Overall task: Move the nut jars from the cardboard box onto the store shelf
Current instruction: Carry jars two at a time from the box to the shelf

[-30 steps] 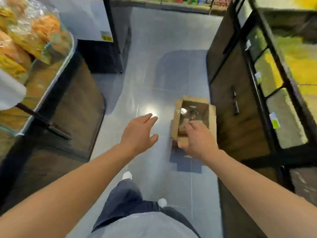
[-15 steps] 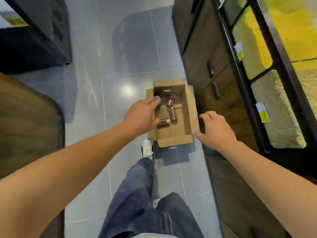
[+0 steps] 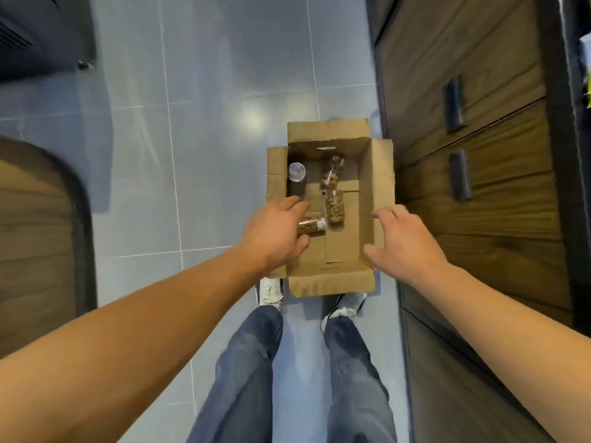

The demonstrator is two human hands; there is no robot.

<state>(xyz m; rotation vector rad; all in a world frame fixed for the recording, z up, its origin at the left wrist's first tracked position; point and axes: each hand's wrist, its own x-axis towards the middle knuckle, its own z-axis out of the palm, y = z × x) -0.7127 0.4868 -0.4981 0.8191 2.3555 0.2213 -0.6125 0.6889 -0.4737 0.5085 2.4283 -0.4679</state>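
An open cardboard box sits on the tiled floor in front of my feet. Inside stands one nut jar with a white lid at the left wall. Two clear nut jars lie in the middle. A fourth jar lies on its side at the near left. My left hand reaches into the box, its fingers and thumb curved around that jar's end with small gaps. My right hand hovers with spread fingers over the box's right flap, holding nothing.
A dark wooden cabinet with two black drawer handles stands right beside the box, and the black shelf frame runs up the right edge. A wooden counter stands at the left. My jeans-clad legs and white shoes are just behind the box.
I have stepped closer and the view has tilted down onto the box. My left hand has reached deeper toward the lying jar. My right hand has moved over the right flap.
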